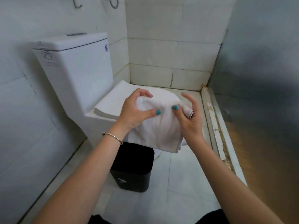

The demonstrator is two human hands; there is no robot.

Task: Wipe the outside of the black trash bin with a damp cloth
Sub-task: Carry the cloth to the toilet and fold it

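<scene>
Below, both hands grip the cloth above the upright bin.

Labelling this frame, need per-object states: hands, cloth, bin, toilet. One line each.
left hand: grips the cloth, fingers curled over its top
right hand: pinches the cloth
cloth: bunched, held up above the bin, not touching it
black trash bin: upright on the floor
toilet: lid closed

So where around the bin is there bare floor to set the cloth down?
Bare tile lies right of the black trash bin, up to the stained threshold, and in front of it. The bin's left is crowded: toilet base and wall close in.
</scene>
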